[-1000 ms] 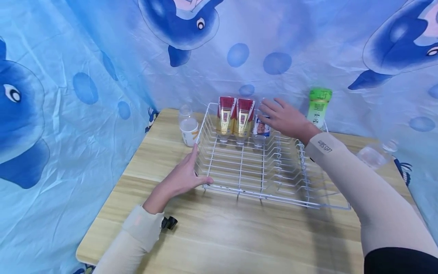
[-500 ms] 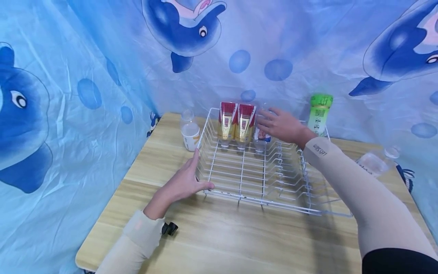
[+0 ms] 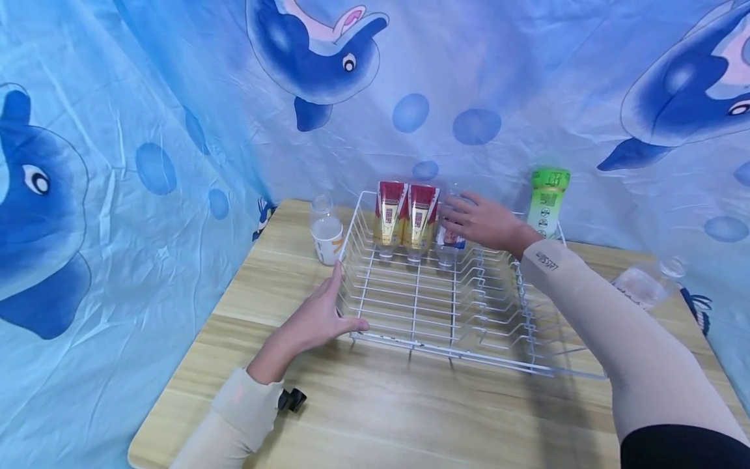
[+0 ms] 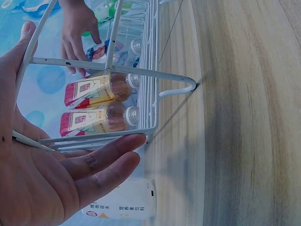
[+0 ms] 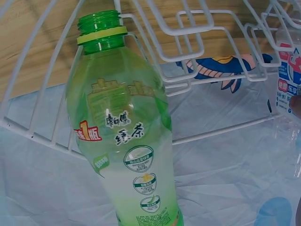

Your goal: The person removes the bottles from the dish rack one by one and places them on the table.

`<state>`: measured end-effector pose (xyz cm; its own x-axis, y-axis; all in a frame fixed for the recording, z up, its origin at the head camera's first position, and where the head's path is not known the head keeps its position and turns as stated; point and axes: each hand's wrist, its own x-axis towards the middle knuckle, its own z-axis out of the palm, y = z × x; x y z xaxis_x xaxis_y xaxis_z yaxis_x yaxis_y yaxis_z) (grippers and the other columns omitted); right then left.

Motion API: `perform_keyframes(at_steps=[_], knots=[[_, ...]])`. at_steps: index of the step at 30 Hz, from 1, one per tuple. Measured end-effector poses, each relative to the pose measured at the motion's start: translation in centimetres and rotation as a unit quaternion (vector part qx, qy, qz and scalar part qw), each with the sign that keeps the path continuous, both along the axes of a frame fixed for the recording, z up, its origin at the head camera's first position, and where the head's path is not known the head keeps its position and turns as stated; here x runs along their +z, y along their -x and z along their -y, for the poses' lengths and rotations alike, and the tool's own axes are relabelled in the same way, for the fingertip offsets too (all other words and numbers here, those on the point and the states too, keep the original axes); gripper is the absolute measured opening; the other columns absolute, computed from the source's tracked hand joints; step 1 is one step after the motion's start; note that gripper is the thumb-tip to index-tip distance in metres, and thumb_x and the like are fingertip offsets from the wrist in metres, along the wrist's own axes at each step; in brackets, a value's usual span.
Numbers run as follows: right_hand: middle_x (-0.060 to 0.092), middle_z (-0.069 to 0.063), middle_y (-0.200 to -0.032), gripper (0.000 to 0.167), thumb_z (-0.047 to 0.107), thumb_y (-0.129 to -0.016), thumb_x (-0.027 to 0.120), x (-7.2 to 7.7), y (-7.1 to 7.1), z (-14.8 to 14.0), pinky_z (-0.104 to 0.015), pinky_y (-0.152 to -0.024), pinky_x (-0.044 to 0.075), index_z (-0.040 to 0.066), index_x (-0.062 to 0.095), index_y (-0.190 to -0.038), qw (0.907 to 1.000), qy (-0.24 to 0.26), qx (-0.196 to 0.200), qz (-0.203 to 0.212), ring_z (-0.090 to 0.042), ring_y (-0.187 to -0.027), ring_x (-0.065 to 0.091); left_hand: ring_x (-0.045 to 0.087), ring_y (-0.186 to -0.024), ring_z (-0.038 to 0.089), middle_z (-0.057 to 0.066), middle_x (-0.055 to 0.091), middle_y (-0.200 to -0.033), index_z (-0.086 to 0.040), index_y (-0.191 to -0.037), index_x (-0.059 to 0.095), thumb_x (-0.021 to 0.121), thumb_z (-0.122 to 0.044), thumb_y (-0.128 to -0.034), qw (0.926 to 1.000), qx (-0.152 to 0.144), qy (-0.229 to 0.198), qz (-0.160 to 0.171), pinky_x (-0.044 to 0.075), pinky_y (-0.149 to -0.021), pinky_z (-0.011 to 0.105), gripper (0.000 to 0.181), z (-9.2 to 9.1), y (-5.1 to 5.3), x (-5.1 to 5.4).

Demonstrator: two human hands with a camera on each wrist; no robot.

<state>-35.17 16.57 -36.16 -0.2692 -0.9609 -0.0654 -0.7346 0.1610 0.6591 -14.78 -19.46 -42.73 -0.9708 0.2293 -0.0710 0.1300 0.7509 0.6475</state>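
My left hand (image 3: 313, 319) rests at the front left corner of a white wire dish rack (image 3: 433, 350). Its thumb lies over the front rim, and in the left wrist view its fairly straight fingers (image 4: 106, 157) touch the side wires from outside. At the rack's back, my right hand (image 3: 489, 223) grips a clear plastic bottle (image 3: 451, 238) with a blue and white label, standing neck down. In the right wrist view only a bit of that hand shows at the right edge. Two amber bottles (image 3: 389, 218) with red and cream labels stand neck down beside it.
A green tea bottle (image 5: 124, 136) stands neck down at the rack's back right. Outside the rack, a white-labelled bottle (image 3: 326, 240) stands left and a clear bottle (image 3: 641, 286) right. A blue dolphin-print curtain (image 3: 351, 150) hangs behind the wooden table (image 3: 375, 417).
My right hand has come down from above the clear bottle, its fingers now closed around it. The left hand keeps its place on the rack. The head view has tilted slightly up.
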Motion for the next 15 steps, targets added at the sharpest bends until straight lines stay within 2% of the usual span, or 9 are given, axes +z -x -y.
perform_keyframes(at_steps=[7, 15], knots=[[0.044, -0.017, -0.154, 0.074, -0.002, -0.081, 0.080, -0.28, 0.16, -0.07, -0.053, -0.117, 0.030, 0.011, 0.049, -0.147, 0.9999, -0.006, -0.002, 0.009, -0.036, -0.145, 0.035, 0.024, -0.148, 0.041, 0.019, 0.020, -0.164, -0.011, -0.161, -0.011, 0.069, -0.082, -0.0694, 1.0000, 0.002, -0.002, 0.007, 0.026, -0.117, 0.056, 0.141, -0.05, 0.04, 0.10], [0.046, -0.018, -0.152, 0.069, -0.002, -0.084, 0.078, -0.84, 0.62, -0.01, -0.053, -0.119, 0.026, 0.011, 0.051, -0.146, 0.9998, 0.006, 0.008, 0.016, -0.037, -0.143, 0.038, 0.023, -0.148, 0.040, 0.018, 0.016, -0.165, -0.009, -0.161, -0.011, 0.068, -0.082, -0.0693, 1.0000, 0.001, 0.000, 0.005, 0.024, -0.118, 0.055, 0.141, -0.10, -0.06, 0.15]])
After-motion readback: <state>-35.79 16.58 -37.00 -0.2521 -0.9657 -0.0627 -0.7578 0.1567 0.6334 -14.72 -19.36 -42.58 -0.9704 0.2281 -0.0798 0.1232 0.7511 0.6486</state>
